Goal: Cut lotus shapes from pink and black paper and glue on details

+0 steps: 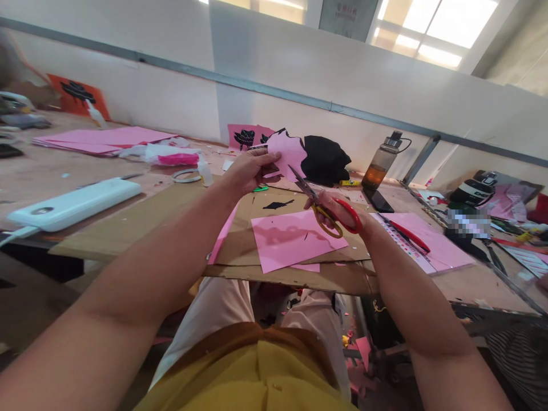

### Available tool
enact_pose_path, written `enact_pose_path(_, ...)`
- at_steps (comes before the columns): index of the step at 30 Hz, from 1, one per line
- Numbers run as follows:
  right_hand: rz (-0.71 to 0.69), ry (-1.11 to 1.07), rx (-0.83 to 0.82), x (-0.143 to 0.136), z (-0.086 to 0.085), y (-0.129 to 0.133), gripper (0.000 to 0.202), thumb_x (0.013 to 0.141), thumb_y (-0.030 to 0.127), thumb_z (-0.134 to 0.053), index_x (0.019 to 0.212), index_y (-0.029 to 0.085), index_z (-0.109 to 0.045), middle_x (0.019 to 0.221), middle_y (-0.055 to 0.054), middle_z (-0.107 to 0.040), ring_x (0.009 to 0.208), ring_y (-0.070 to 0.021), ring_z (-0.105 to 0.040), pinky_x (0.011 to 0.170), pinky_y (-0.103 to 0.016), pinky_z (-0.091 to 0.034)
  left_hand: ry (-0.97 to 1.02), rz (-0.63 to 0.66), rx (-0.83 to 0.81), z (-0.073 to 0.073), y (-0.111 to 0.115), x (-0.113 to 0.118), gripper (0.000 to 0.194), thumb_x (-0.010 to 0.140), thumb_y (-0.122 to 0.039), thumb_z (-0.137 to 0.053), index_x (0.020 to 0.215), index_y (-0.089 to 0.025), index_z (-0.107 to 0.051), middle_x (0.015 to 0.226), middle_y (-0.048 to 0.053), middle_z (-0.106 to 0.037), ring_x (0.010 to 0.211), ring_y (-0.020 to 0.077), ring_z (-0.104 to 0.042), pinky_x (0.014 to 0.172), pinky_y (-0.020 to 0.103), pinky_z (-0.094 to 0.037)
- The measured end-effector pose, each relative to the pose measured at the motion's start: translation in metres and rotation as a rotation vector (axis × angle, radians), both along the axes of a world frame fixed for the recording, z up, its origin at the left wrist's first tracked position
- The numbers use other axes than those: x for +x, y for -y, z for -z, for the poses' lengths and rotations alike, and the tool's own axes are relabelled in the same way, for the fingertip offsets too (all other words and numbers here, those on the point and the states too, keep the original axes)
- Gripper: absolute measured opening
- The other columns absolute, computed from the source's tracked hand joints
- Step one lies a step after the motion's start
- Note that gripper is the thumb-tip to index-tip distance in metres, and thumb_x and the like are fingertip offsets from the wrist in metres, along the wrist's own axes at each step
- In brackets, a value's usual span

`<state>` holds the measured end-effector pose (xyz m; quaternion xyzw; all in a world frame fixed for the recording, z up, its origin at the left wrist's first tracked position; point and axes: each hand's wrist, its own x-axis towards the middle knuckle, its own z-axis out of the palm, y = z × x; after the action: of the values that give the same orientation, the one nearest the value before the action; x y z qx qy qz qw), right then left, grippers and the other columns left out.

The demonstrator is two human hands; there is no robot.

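Observation:
My left hand [257, 170] pinches a cut pink paper piece [287, 153], holding it up above the cardboard [231, 228]. In my right hand [329, 209] are scissors [353, 216] with one red and one yellow handle loop. Their blades point up and left and meet the lower edge of the pink piece. Below lies a pink sheet [295, 238] with shadows across it. A small black paper cutout [279, 204] rests on the cardboard just behind that sheet.
Behind my hands sits a black bundle [326, 160]. A bottle [380, 162] and a phone [378, 201] stand right of it. Pink paper [449, 242] with a red-handled tool [411, 235] is at right. A white device [75, 202] and pink sheets [100, 138] are at left.

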<state>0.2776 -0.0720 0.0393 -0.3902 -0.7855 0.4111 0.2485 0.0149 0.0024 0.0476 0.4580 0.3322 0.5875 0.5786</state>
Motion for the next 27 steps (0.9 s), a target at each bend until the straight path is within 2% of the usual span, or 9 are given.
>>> enact_pose_path(7,0.017,-0.033,-0.023,-0.0019,-0.0002,0.0013,0.093,0.081,0.104,-0.044,0.106,0.018,-0.069,0.070,0.000,-0.055,0.055,-0.0139,-0.050,0.047,-0.028,-0.042,-0.003,-0.013,0.004,0.0006,-0.0009,-0.0001,0.023,0.078,-0.022,-0.093,0.086,-0.018,-0.072,0.076,0.002,-0.074,0.064,0.0140,-0.073,0.074,0.033,-0.069)
enact_pose_path(18,-0.004,-0.011,0.010,-0.0009,-0.0006,0.0006,0.089,0.090,0.098,-0.040,0.111,0.017,-0.071,0.069,-0.001,-0.056,0.054,-0.0149,-0.051,0.051,-0.030,-0.045,0.000,-0.021,0.005,0.0000,-0.0005,0.0001,0.017,0.081,-0.017,-0.088,0.082,-0.017,-0.071,0.071,0.000,-0.072,0.060,0.0114,-0.069,0.074,0.032,-0.069)
enact_pose_path(27,0.042,0.006,0.005,-0.0034,-0.0039,0.0042,0.089,0.081,0.104,-0.045,0.101,0.021,-0.071,0.067,-0.002,-0.054,0.054,-0.0160,-0.050,0.048,-0.032,-0.042,-0.015,-0.036,0.008,0.0019,-0.0030,-0.0011,0.021,0.079,-0.021,-0.092,0.083,-0.017,-0.071,0.072,0.001,-0.072,0.064,0.0141,-0.072,0.079,0.039,-0.070)
